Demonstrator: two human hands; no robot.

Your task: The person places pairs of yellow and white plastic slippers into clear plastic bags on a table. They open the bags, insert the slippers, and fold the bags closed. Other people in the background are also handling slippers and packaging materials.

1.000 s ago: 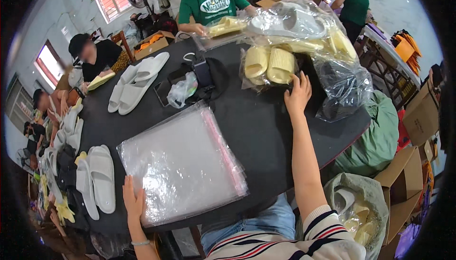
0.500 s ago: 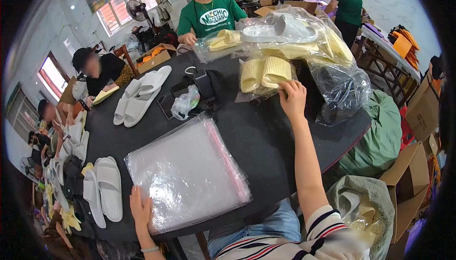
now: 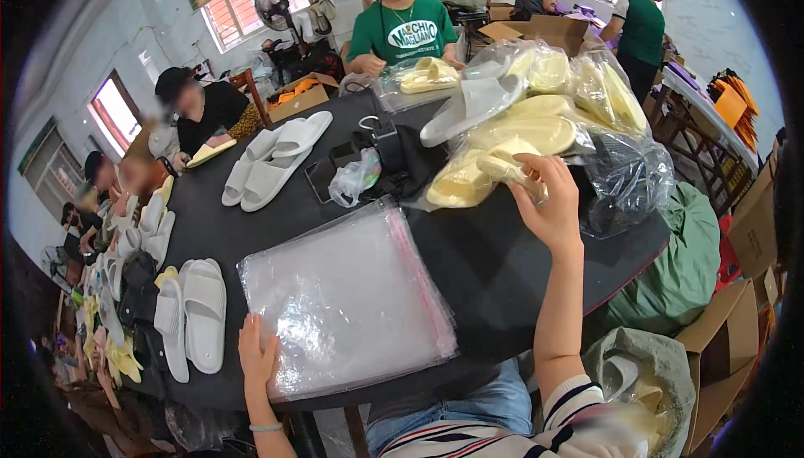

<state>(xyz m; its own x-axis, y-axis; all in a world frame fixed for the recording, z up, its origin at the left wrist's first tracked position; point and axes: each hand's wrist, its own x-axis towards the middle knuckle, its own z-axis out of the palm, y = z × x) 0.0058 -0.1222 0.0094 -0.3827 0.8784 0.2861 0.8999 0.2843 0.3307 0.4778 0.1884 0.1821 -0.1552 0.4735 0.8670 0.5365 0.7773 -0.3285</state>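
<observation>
1. Across the foreground, a dark, smooth desk [image 3: 481, 274] is carrying the work, its bare surface giving slick plastic little grip, by my judgement.
2. Toward its far right, a heap of bagged slippers [image 3: 544, 136] is slumping in layers; gentle handling is probably sparing its loose film from snagging. Glossy, creased plastic is wrapping rounded soles.
3. Nearest the wearer, a stack of clear bags [image 3: 343, 299] is lying flat and square-cornered, a pink strip running down its right edge; light pressure is likely enough for steadiness.
4. Left of that, grey slippers [image 3: 205, 316] are showing matte, foam-like soles and ribbed straps.
5. At the heap's near edge, pale-yellow slippers [image 3: 504, 165] are sitting within the right hand's grasp; gripping firm foam seems safer than film.
6. Well apart, the hands are differing: the right hand [image 3: 546, 194] is closing around those slippers; the left hand [image 3: 258, 347] is resting unclenched against the stack's left edge.
</observation>
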